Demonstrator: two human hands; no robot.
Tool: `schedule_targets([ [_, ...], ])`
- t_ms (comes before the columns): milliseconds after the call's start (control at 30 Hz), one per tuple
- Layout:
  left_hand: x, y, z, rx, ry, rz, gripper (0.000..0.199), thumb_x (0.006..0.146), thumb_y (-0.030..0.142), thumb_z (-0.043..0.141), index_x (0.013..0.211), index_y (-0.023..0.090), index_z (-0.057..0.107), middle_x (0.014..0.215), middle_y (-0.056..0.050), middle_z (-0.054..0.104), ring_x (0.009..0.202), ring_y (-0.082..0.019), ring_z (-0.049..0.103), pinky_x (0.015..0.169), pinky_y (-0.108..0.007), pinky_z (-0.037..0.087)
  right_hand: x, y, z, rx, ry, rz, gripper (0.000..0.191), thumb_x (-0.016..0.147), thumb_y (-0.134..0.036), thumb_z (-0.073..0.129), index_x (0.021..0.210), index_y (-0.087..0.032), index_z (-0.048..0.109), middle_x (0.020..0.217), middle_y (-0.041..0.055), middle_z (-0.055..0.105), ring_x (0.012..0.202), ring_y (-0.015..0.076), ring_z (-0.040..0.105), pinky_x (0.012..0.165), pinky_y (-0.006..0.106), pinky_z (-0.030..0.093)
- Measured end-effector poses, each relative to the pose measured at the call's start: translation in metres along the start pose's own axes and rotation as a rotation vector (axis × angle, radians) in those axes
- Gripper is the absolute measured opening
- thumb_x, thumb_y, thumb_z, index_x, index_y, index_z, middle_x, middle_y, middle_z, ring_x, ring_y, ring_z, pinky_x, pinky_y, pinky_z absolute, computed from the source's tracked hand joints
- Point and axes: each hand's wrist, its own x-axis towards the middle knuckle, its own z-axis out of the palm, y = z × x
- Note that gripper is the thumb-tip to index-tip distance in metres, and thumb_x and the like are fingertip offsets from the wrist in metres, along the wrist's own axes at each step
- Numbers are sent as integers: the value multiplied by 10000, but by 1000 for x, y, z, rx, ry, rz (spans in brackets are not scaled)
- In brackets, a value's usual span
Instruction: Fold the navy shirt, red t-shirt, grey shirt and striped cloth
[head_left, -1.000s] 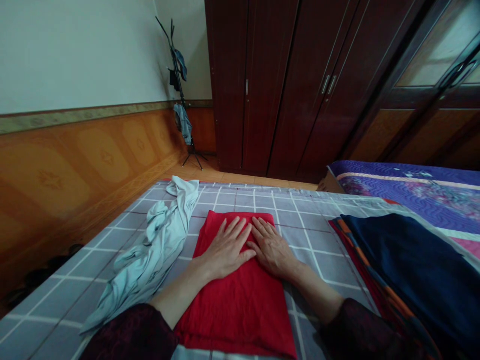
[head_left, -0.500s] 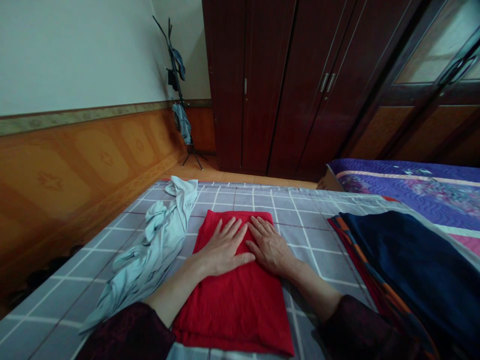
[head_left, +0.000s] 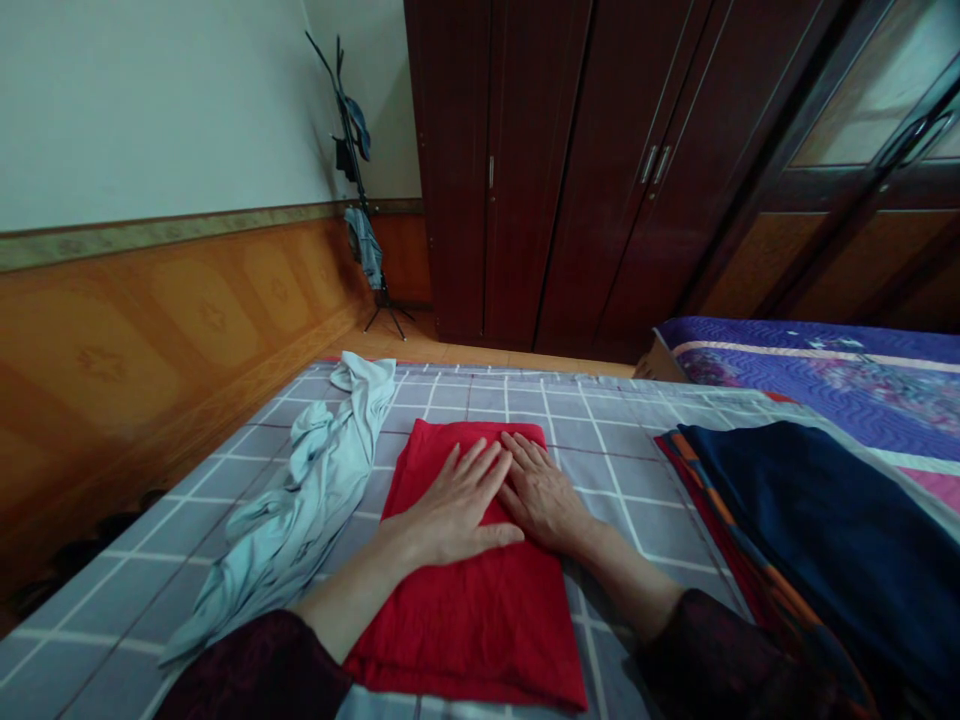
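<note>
A folded red cloth (head_left: 472, 620) lies flat on the grey checked bed sheet (head_left: 630, 470) in front of me. My left hand (head_left: 450, 505) rests palm down on its middle, fingers spread and pointing away. My right hand (head_left: 544, 490) lies flat beside it on the cloth's right half, its fingers touching the left hand's. Neither hand grips anything. Dark sleeves cover both forearms near the bottom edge.
A crumpled pale blue garment (head_left: 300, 510) lies left of the red cloth. A navy cloth with a striped border (head_left: 817, 540) sits at the right, and a purple quilt (head_left: 817, 375) beyond it. A dark wardrobe (head_left: 570, 170) and a coat stand (head_left: 360, 200) stand behind.
My left hand has slid slightly right and toward me over the red cloth, closing against my right hand. The cloth has stayed in place.
</note>
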Motion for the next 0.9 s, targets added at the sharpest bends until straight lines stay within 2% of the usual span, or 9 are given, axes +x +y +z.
schedule_targets([
  [133, 0, 5, 8, 48, -31, -21, 950, 827, 748, 317, 1501, 134, 50, 1550, -143, -11, 1425, -298, -50, 1151, -510, 55, 0, 0, 0, 17, 12, 7, 524, 941, -345, 400, 1394, -82, 418, 1478, 167, 334, 1382, 277, 271, 1114, 465, 271],
  [333, -4, -16, 8, 74, -3, -166, 893, 849, 741, 234, 1495, 131, 147, 1558, -114, 49, 1431, -298, -17, 1151, -509, 63, -1, -2, -5, 25, -24, 32, 547, 940, -397, 408, 1395, -93, 422, 1488, 165, 316, 1389, 288, 246, 1124, 460, 236],
  [467, -8, -25, 8, 67, 40, -207, 837, 877, 702, 247, 1491, 137, 175, 1559, -95, 94, 1431, -296, -1, 1155, -486, 107, -1, -3, -6, 33, -16, 24, 546, 941, -399, 405, 1392, -91, 423, 1482, 165, 330, 1390, 274, 249, 1126, 459, 232],
  [600, -17, -12, 6, 84, 107, -237, 750, 907, 632, 309, 1474, 144, 248, 1547, -109, 164, 1429, -301, 76, 1148, -508, 143, -1, -3, -6, 33, -3, 13, 548, 942, -403, 398, 1388, -86, 428, 1480, 165, 335, 1389, 272, 252, 1128, 455, 229],
  [667, -23, 2, 6, 83, 125, -152, 703, 922, 608, 302, 1475, 178, 245, 1544, -83, 197, 1433, -273, 87, 1155, -499, 136, -2, -2, -5, 29, -3, 13, 543, 939, -393, 400, 1390, -92, 428, 1484, 161, 328, 1387, 278, 257, 1126, 455, 236],
  [767, -27, 19, 9, 68, 78, 1, 698, 926, 616, 273, 1488, 209, 193, 1552, -56, 172, 1435, -235, 94, 1168, -463, 118, -2, 0, -3, 21, -11, 8, 522, 928, -331, 408, 1397, -101, 420, 1493, 155, 313, 1386, 282, 257, 1122, 452, 244],
  [833, -26, 19, 12, 72, 53, -16, 718, 925, 614, 277, 1492, 186, 171, 1553, -76, 150, 1435, -239, 86, 1167, -465, 115, -2, 0, -3, 24, -13, 12, 517, 933, -330, 397, 1394, -98, 425, 1491, 157, 316, 1386, 288, 257, 1120, 454, 246],
  [900, -23, 12, 15, 86, 60, -93, 725, 929, 605, 282, 1490, 159, 173, 1551, -98, 138, 1435, -251, 74, 1162, -487, 113, -2, -1, -4, 32, -5, 21, 529, 941, -370, 391, 1387, -89, 433, 1484, 164, 329, 1383, 293, 262, 1118, 458, 247],
])
